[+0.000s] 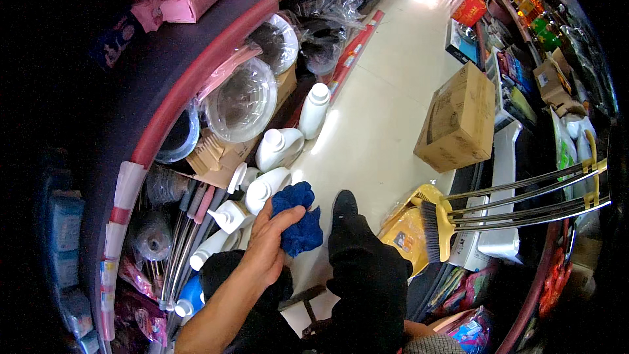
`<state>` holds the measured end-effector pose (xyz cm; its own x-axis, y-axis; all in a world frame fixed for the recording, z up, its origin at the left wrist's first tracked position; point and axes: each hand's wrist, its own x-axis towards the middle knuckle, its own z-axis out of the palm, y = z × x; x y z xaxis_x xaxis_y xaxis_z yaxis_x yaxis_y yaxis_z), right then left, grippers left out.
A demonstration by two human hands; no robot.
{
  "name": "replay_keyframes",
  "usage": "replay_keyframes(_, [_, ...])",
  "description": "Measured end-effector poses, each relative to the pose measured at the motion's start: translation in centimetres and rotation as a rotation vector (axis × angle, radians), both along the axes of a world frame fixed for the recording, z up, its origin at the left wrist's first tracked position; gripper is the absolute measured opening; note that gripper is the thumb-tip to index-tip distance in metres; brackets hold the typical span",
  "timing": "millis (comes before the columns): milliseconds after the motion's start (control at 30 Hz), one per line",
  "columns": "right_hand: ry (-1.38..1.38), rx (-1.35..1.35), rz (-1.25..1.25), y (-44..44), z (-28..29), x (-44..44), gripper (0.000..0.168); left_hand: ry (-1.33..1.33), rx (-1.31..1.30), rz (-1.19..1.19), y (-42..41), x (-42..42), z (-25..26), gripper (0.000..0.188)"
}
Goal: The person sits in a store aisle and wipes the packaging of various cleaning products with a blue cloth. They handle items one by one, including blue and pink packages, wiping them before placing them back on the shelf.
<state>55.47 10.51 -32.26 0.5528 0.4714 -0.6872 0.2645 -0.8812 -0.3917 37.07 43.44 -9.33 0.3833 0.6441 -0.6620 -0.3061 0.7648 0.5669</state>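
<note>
My left hand (268, 248) reaches in from the lower left and grips a crumpled dark blue cloth (298, 221), thumb on top. Just beyond the cloth and beside it, several white plastic bottles stand in a row on the floor, among them a capped one with a handle (280, 147), a taller one (314, 108) and a pump bottle (231, 215). A blue bottle with a white cap (189, 300) is near my forearm. Only a sliver of my right hand (417, 329) shows at the bottom edge, by a grey sleeve; its fingers are hidden by my knee.
Left, a shelf with a red edge (196, 73) overhangs wrapped basins (241, 98) and metal poles (189, 236). A cardboard box (457, 118) stands right of the tiled aisle (378, 93). Closer, a yellow broom (437, 231) and dustpan (405, 231) have long handles sticking out right.
</note>
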Motion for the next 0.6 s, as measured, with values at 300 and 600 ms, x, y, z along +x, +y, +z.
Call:
replay_keyframes(300, [0.022, -0.052, 0.035, 2.5, -0.2, 1.3, 0.028, -0.009, -0.041, -0.002, 2.2, 1.3, 0.9, 0.049])
replay_keyframes(600, [0.031, -0.017, 0.123, 2.6, 0.2, 3.9, 0.028, -0.102, 0.196, -0.031, 3.8, 3.4, 0.6, 0.049])
